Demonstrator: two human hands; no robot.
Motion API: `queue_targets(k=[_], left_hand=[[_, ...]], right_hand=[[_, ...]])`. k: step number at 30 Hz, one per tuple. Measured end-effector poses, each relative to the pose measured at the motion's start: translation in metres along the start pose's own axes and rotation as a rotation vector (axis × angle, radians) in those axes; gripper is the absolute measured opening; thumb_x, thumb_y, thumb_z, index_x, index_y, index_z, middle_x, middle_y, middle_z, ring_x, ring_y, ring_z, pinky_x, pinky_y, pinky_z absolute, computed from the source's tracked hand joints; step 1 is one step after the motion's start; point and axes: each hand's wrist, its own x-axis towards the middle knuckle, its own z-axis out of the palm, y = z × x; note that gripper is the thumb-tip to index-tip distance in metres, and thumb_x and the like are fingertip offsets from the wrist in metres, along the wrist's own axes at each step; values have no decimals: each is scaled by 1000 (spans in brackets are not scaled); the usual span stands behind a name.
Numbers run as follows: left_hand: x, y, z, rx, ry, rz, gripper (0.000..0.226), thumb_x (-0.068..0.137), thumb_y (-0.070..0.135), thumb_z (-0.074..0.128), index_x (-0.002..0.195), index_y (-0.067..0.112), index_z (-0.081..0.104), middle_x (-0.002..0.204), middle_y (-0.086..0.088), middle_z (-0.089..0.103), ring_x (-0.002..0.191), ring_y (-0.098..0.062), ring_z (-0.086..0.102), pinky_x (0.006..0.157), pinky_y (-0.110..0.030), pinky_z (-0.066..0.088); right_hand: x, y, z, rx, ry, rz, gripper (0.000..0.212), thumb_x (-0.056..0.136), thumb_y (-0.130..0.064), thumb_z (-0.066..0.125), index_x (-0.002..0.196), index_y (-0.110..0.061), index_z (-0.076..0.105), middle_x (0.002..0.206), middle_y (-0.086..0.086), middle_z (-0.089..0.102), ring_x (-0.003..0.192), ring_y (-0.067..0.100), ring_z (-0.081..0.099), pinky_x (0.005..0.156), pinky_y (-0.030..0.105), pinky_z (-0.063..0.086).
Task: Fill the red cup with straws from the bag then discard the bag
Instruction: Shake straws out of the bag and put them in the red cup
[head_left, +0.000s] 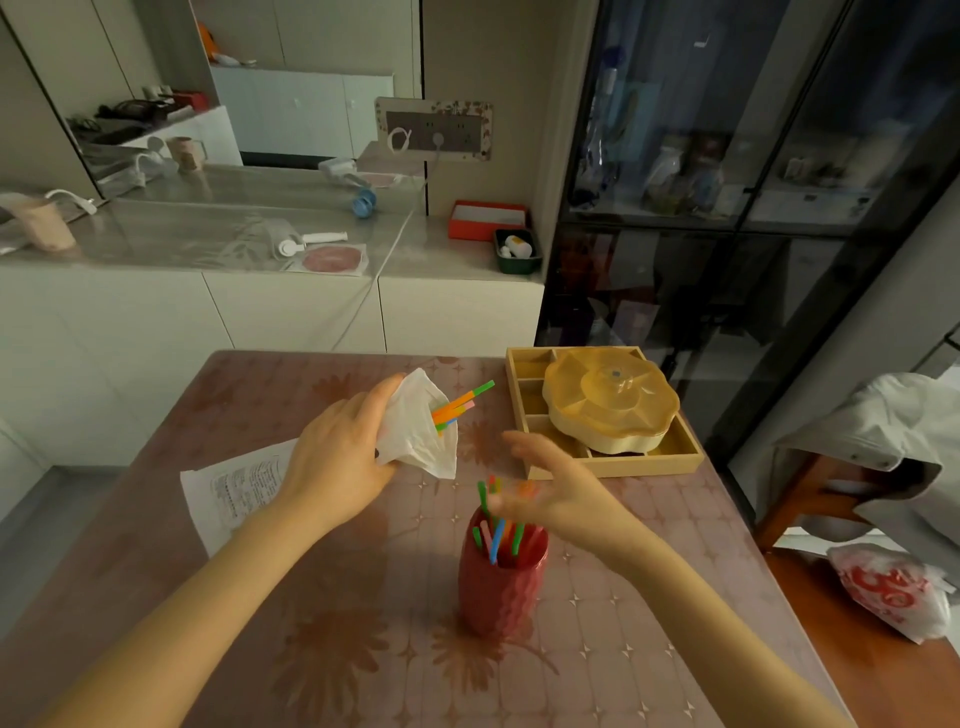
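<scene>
The red cup (503, 582) stands upright near the middle of the table and holds several coloured straws (498, 535). My left hand (337, 457) grips a white bag (423, 431) above the table, left of the cup. More straws (460, 402), orange, green and pink, stick out of the bag's mouth toward the right. My right hand (545, 486) hovers blurred just above the cup's straws, fingers spread and holding nothing.
A wooden compartment tray (649, 462) with a yellow flower-shaped lidded box (610, 402) sits at the table's far right. A printed paper sheet (228, 488) lies under my left wrist. A chair with a grey jacket (893, 441) and a red-and-white plastic bag (893, 592) stand right of the table.
</scene>
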Motion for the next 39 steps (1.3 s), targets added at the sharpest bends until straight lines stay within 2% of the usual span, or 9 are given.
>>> queue_targets(k=[3,8,13,20,23,28,32,36,39], left_hand=[[0,2,-3,16,2,3,82,66,27,79,133,18,34,112,-8,63,91,-29,61,69,-42,53],[1,3,-6,16,-23,2,83,65,29,80,134,18,34,112,-7,63,91,-28,61,70,-40,53],[3,14,-17,28,-18,34,87,60,25,84,133,15,37,112,-8,63,94,-28,61,73,-38,50],[34,43,-40,490,-75,429,103,40,1,79,133,14,36,80,-5,57,67,-24,52,60,-33,47],[63,56,-58,698,-106,632,101,48,1,74,137,15,28,80,-7,57,66,-24,50,58,-35,45],[95,76,-79,882,-113,891,86,76,9,59,140,19,2,101,-8,52,85,-25,48,75,-37,41],[103,91,-80,917,-203,859,78,85,9,49,139,18,-6,112,-11,45,96,-29,43,82,-39,36],[93,95,-73,862,-177,812,74,77,3,53,140,12,17,102,-11,55,88,-28,51,74,-37,39],[85,77,-63,734,-118,650,80,43,0,71,119,10,49,71,-7,60,60,-25,54,53,-33,43]], right_hand=[[-7,-5,-9,200,120,-165,45,87,-41,57,130,-33,50,126,-25,51,116,-10,47,98,16,41],[-4,15,8,-384,-28,-396,39,100,-28,37,137,-25,46,145,-15,42,136,-7,27,117,23,14],[-6,-7,-7,468,384,-206,35,91,-42,39,119,-33,58,118,-21,62,110,-11,54,88,7,44],[35,-41,-11,1307,231,294,43,98,-43,37,127,-15,52,126,13,56,113,36,56,82,47,51],[44,-50,-9,1501,100,368,47,98,-46,33,125,-12,53,118,18,57,104,37,57,79,50,48],[44,-52,-10,1843,34,324,47,100,-39,29,118,-3,54,111,25,60,116,44,52,106,55,36],[46,-45,-11,1934,39,326,47,99,-39,33,112,-1,57,113,27,61,116,46,52,105,57,35],[46,-41,-11,1931,110,277,40,97,-37,41,115,-4,56,110,23,62,103,38,59,94,50,46],[40,-37,-17,1874,115,172,42,94,-42,44,113,-6,56,113,21,61,97,34,61,76,48,56]])
